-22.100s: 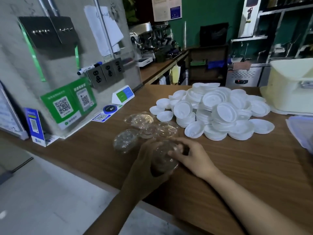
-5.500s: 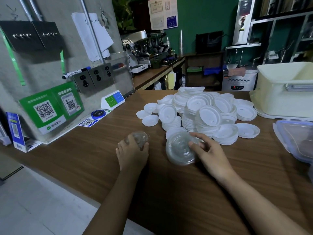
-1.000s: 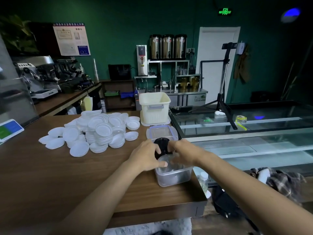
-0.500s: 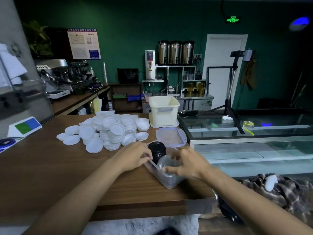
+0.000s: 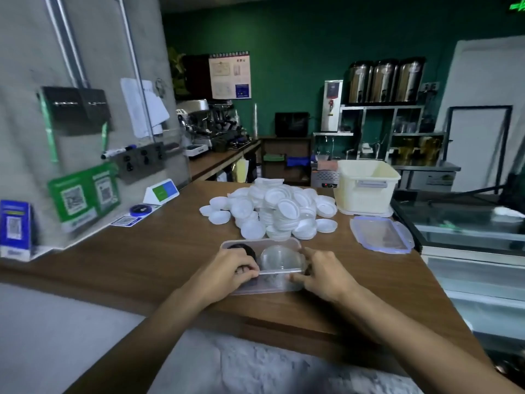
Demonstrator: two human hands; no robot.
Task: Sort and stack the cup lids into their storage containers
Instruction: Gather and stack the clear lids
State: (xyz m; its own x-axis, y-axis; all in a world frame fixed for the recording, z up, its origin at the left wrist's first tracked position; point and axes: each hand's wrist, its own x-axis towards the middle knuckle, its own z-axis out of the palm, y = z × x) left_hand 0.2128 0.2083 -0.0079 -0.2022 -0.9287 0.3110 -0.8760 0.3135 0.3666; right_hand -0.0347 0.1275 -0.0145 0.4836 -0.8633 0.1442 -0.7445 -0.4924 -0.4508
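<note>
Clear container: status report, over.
Left hand and right hand both grip clear container. Dome lids and black lids inside. White lids pile close behind, unsorted.

The wooden desk (image 5: 142, 260) carries a clear box (image 5: 270, 284) near its front edge, a heap of white lids (image 5: 272, 209) toward the back, a cream tub (image 5: 366, 191) at the back right corner, and a flat cover (image 5: 380, 234) by the right edge.
</note>
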